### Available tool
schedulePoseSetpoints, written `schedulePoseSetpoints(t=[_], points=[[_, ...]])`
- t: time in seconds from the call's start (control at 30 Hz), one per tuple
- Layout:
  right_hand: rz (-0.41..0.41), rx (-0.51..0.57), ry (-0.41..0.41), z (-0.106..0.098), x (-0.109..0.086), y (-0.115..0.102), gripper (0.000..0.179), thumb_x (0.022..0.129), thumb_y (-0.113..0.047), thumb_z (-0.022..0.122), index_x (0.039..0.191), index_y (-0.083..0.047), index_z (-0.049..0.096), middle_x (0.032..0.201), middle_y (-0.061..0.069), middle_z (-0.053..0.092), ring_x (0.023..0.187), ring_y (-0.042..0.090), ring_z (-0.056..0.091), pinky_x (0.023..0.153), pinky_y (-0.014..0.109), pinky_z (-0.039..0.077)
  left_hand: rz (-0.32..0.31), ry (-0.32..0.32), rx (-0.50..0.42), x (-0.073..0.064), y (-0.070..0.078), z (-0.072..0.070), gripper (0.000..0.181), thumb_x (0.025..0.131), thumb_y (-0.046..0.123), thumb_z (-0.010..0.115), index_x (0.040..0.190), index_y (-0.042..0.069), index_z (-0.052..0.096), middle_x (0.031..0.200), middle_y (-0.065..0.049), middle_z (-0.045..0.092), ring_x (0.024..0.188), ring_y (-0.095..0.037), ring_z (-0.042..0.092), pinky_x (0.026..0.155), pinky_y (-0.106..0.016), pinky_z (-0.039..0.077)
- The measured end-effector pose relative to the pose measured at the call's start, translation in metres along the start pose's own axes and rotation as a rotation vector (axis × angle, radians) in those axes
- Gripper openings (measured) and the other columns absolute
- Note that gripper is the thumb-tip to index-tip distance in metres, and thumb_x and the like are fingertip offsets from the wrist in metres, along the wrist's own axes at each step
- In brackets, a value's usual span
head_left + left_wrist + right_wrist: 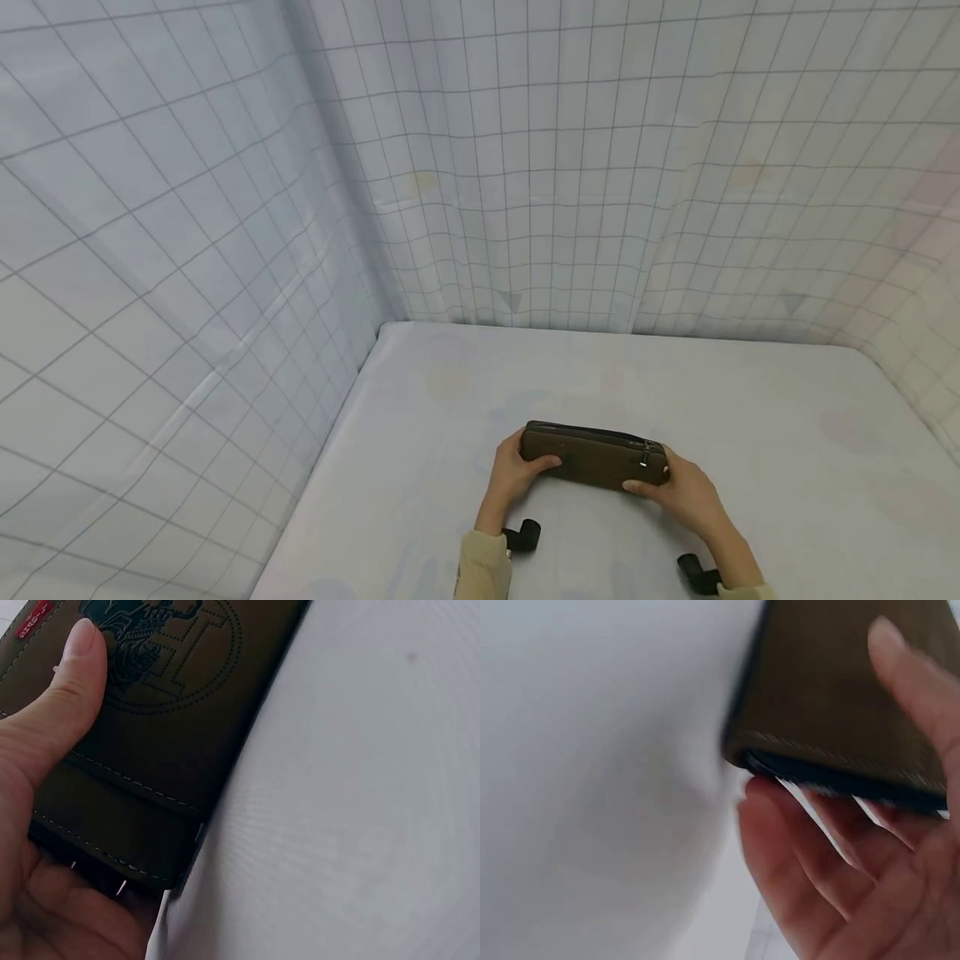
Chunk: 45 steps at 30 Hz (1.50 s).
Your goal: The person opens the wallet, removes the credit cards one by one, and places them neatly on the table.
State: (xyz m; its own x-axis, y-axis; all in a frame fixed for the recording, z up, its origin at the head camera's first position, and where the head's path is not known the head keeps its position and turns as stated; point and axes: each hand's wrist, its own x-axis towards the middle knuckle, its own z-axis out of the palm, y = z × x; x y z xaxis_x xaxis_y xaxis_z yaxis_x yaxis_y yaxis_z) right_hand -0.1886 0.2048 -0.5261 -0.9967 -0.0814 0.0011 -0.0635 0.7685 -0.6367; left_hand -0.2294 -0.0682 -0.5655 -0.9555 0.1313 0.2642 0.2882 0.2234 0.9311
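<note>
A long dark-brown leather zip wallet point(600, 460) is held between both hands over the white table, its zipper along the top edge and a puller near the right end. My left hand point(512, 473) grips the left end, thumb across the front and fingers behind. On the right end, my right hand point(688, 493) holds it the same way. The left wrist view shows an embossed round design on the wallet point(172, 742), pale stitching and a small red tag point(34, 619). In the right wrist view, the fingers lie under the wallet's stitched end. Its back is hidden.
The white-covered table point(420, 400) spreads around the hands. White grid-patterned sheets point(525, 167) hang behind it and along both sides. A black wrist mount point(525, 535) sits on the left wrist, and another black mount point(697, 575) on the right.
</note>
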Motion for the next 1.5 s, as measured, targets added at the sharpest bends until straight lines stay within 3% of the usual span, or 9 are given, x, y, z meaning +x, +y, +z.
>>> schedulePoseSetpoints(t=[0.1,0.23,0.33,0.43,0.57,0.8,0.93,1.17,1.5], points=[[0.018,0.088,-0.02,-0.005,-0.003,-0.003,0.08,0.073,-0.052,0.077,0.131,-0.004,0.047,0.119,0.018,0.057,0.097,0.033,0.059,0.071,0.045,0.049,0.0,0.001,0.021,-0.001,-0.002,-0.001,0.043,0.073,0.019,0.084,0.111,0.009,0.066,0.097,0.001,0.067,0.083,-0.013,0.059,0.075,-0.031,0.047],[0.009,0.144,0.093,-0.012,-0.005,-0.011,0.077,0.076,-0.053,0.074,0.128,-0.004,0.045,0.122,0.017,0.051,0.093,0.026,0.057,0.063,0.036,0.046,-0.009,0.001,0.049,-0.003,-0.005,-0.004,0.044,0.073,0.025,0.083,0.112,0.012,0.066,0.096,0.004,0.066,0.084,-0.011,0.059,0.078,-0.031,0.047],[0.002,0.106,0.217,-0.016,-0.007,-0.019,0.066,0.079,-0.054,0.071,0.115,-0.002,0.05,0.105,0.013,0.055,0.08,0.021,0.054,0.057,0.032,0.042,-0.001,-0.001,0.055,-0.003,-0.006,-0.005,0.046,0.074,0.028,0.083,0.113,0.012,0.065,0.097,0.004,0.066,0.086,-0.012,0.06,0.079,-0.033,0.047],[0.034,0.06,0.27,-0.02,-0.009,-0.025,0.053,0.084,-0.054,0.066,0.097,-0.004,0.053,0.083,0.007,0.053,0.066,0.018,0.048,0.052,0.03,0.037,0.021,-0.003,0.055,-0.002,-0.007,-0.004,0.046,0.074,0.028,0.082,0.114,0.011,0.065,0.098,0.002,0.067,0.086,-0.014,0.06,0.079,-0.033,0.047],[0.091,0.038,0.237,-0.024,-0.011,-0.029,0.05,0.087,-0.057,0.059,0.077,-0.008,0.057,0.062,0.0,0.05,0.054,0.017,0.043,0.047,0.029,0.033,0.023,-0.002,0.045,-0.001,-0.007,-0.003,0.046,0.074,0.025,0.083,0.114,0.01,0.065,0.098,0.001,0.067,0.086,-0.013,0.06,0.079,-0.032,0.047],[0.167,-0.02,0.149,-0.023,-0.013,-0.031,0.06,0.084,-0.068,0.053,0.063,-0.013,0.064,0.053,-0.004,0.055,0.048,0.016,0.044,0.042,0.029,0.03,0.008,0.007,0.034,-0.001,-0.007,-0.001,0.045,0.073,0.021,0.084,0.113,0.011,0.066,0.098,0.0,0.067,0.086,-0.015,0.06,0.079,-0.033,0.047],[0.176,0.005,0.138,-0.02,-0.013,-0.033,0.06,0.083,-0.069,0.053,0.063,-0.014,0.067,0.052,-0.004,0.055,0.047,0.016,0.046,0.042,0.029,0.031,0.008,0.012,0.052,0.0,-0.003,-0.001,0.045,0.074,0.018,0.083,0.114,0.011,0.065,0.098,0.0,0.067,0.086,-0.014,0.06,0.079,-0.033,0.047],[0.173,0.069,0.173,-0.015,-0.014,-0.034,0.058,0.085,-0.065,0.053,0.068,-0.013,0.07,0.053,-0.005,0.057,0.047,0.014,0.049,0.042,0.029,0.034,0.076,0.01,0.068,-0.006,0.034,-0.006,0.042,0.074,0.01,0.082,0.111,0.001,0.065,0.096,-0.005,0.067,0.085,-0.015,0.061,0.077,-0.033,0.048],[0.137,0.132,0.196,-0.014,-0.015,-0.036,0.049,0.088,-0.056,0.058,0.07,-0.011,0.066,0.057,-0.002,0.061,0.052,0.017,0.058,0.043,0.029,0.036,0.026,-0.016,0.056,-0.008,0.036,-0.007,0.041,0.075,0.012,0.081,0.112,0.005,0.065,0.099,-0.004,0.067,0.087,-0.015,0.061,0.079,-0.032,0.047]])
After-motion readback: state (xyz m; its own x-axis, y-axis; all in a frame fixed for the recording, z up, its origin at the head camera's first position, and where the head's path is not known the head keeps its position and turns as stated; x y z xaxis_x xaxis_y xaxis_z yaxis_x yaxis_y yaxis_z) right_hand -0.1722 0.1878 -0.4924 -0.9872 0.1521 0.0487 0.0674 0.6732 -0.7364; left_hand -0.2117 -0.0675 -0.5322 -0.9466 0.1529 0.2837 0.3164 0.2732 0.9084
